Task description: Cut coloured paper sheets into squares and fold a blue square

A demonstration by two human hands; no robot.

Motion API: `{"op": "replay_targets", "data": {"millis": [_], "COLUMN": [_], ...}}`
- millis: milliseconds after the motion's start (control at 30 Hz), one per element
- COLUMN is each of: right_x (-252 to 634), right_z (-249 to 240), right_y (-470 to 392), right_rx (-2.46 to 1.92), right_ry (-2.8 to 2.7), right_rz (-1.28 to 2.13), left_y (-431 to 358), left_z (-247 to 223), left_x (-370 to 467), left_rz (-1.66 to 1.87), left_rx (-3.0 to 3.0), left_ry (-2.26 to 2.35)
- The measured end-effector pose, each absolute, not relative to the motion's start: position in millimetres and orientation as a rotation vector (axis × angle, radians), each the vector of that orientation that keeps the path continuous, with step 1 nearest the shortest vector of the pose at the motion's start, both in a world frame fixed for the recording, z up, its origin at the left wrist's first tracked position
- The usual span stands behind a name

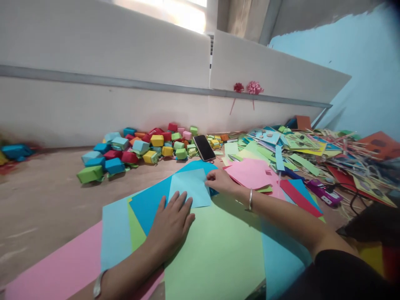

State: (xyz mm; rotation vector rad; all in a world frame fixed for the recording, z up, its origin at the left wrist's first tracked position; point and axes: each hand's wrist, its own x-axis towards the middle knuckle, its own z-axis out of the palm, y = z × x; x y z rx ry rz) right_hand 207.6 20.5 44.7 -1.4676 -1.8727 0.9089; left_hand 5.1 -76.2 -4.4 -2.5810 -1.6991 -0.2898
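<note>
A small light blue sheet of paper [189,183] lies on top of a darker blue sheet [145,208]. My left hand [171,225] rests flat with fingers spread, its fingertips on the lower left part of the light blue sheet. At that sheet's right edge, the thumb and fingers of my right hand [220,182] are pinched together on the paper. Beneath both hands spreads a large pale green sheet [215,250]. More sheets fan out to the left, among them a light blue one [115,237] and a pink one [65,266].
Several small coloured paper boxes [140,146] are piled by the white wall panel. A phone [204,148] leans beside them. Pink cut paper [250,173], a purple power strip [324,192] and a heap of cards and sticks [300,141] lie on the right.
</note>
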Motion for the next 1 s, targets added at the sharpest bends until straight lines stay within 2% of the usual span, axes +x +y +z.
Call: {"op": "replay_targets", "data": {"millis": [200, 333, 467, 667, 800, 933, 1000], "right_x": [221.1, 220.2, 215.0, 213.6, 234.3, 294.2, 333.9], "right_z": [41.6, 32.2, 22.2, 22.2, 51.5, 89.1, 96.6], "right_y": [3.7, -8.3, -15.7, -23.4, -11.0, -1.1, -12.6], "right_rx": [-1.368, -1.232, -1.094, -0.992, -1.01, -1.067, -1.187], "right_ry": [-1.545, -1.367, -1.261, -1.27, -1.328, -1.39, -1.706], "right_rz": [1.186, 1.208, 1.233, 1.363, 1.357, 1.236, 1.004], "left_y": [-73.2, -66.4, -51.8, -38.4, -40.5, -47.5, -50.7], "left_z": [-20.3, -12.5, 18.9, 51.8, 56.0, 55.3, 54.5], "left_x": [-0.1, -7.7, -13.2, 4.6, 20.0, 27.7, 29.2], "left_rz": [-0.553, -1.068, -1.537, -1.462, -1.493, -1.513, -1.484], "left_rx": [-2.5, -2.391, -2.192, -2.231, -2.265, -2.155, -2.115], "left_ry": [-1.648, -1.664, -1.94, -2.231, -2.265, -2.282, -2.323]}}
